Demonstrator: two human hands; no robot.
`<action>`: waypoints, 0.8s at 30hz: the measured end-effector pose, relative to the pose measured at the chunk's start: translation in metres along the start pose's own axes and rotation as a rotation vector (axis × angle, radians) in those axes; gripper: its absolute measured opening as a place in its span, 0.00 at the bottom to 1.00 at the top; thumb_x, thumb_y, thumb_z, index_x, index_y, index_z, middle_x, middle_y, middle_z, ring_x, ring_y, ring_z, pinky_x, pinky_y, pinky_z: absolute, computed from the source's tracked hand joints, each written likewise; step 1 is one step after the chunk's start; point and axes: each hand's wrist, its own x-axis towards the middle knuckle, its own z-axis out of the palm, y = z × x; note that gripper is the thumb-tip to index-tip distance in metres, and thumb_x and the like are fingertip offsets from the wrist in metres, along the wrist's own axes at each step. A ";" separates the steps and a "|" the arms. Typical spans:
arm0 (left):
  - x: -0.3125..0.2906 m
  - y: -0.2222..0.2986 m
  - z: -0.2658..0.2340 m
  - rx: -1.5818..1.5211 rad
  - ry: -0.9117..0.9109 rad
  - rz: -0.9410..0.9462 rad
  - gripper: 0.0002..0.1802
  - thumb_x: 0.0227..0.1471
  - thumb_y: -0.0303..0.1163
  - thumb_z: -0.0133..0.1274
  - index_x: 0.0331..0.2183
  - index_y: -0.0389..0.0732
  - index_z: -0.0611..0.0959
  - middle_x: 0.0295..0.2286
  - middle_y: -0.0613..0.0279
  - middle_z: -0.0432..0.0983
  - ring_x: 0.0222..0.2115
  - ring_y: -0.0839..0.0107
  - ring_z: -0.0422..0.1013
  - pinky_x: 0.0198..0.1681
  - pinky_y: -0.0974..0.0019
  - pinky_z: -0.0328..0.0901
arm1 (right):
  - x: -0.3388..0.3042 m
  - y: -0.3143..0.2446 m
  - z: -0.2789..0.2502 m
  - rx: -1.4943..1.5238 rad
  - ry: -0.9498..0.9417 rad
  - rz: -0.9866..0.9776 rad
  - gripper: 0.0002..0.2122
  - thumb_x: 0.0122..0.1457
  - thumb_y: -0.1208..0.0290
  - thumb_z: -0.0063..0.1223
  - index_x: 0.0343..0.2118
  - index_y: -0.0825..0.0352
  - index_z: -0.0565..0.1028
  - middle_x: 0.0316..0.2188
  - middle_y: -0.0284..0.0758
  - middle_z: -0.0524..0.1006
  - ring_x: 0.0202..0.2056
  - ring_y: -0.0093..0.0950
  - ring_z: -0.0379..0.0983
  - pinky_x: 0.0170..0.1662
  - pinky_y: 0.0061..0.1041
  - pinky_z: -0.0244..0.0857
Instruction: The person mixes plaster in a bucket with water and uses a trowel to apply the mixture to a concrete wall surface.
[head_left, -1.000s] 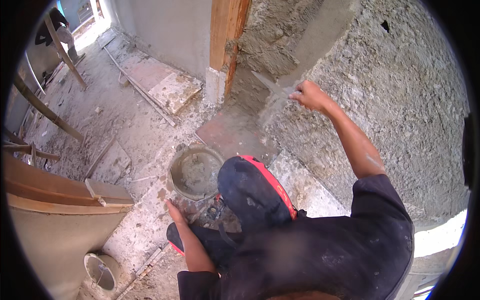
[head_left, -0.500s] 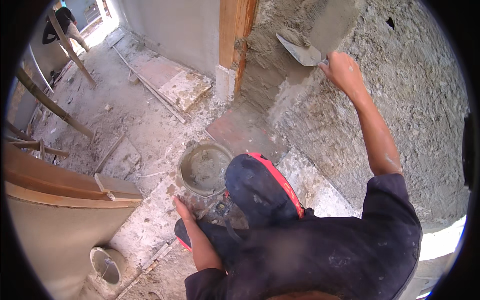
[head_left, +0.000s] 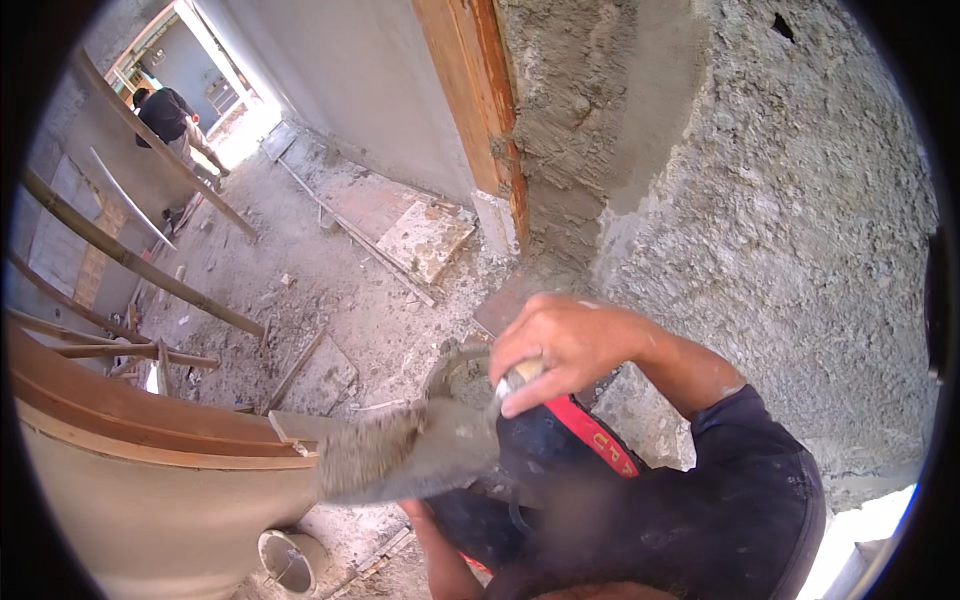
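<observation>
Head view: the right hand is seen with its fingers clenched on the trowel handle, the mortar-loaded blade stretching left of them. The blade is best kept level so nothing spills. The left hand is hidden below.

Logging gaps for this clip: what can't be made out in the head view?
- Left hand: hidden below the knee; only the forearm shows.
- Mortar pan: mostly behind the right hand and trowel.
- Trowel blade: motion-blurred.
- Distant person: too small.
</observation>
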 end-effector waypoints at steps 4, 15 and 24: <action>-0.032 0.060 -0.049 0.001 0.283 -0.115 0.45 0.60 0.64 0.37 0.64 0.38 0.57 0.63 0.48 0.53 0.65 0.54 0.49 0.63 0.47 0.49 | -0.035 0.079 -0.041 0.416 0.123 0.257 0.10 0.54 0.66 0.64 0.28 0.68 0.78 0.23 0.34 0.79 0.22 0.23 0.74 0.25 0.26 0.67; -0.051 0.021 -0.042 0.343 0.288 -0.074 0.43 0.60 0.59 0.40 0.60 0.30 0.65 0.59 0.42 0.62 0.62 0.54 0.56 0.63 0.57 0.52 | -0.082 0.125 -0.011 -0.162 0.553 0.725 0.10 0.54 0.67 0.59 0.30 0.71 0.78 0.22 0.43 0.78 0.23 0.34 0.75 0.29 0.32 0.68; -0.045 0.013 0.031 0.770 0.235 0.120 0.41 0.59 0.54 0.47 0.55 0.23 0.69 0.54 0.32 0.66 0.58 0.45 0.62 0.61 0.56 0.55 | 0.000 0.209 -0.081 -0.553 0.108 1.106 0.17 0.54 0.65 0.57 0.25 0.81 0.76 0.20 0.50 0.78 0.21 0.39 0.78 0.31 0.38 0.73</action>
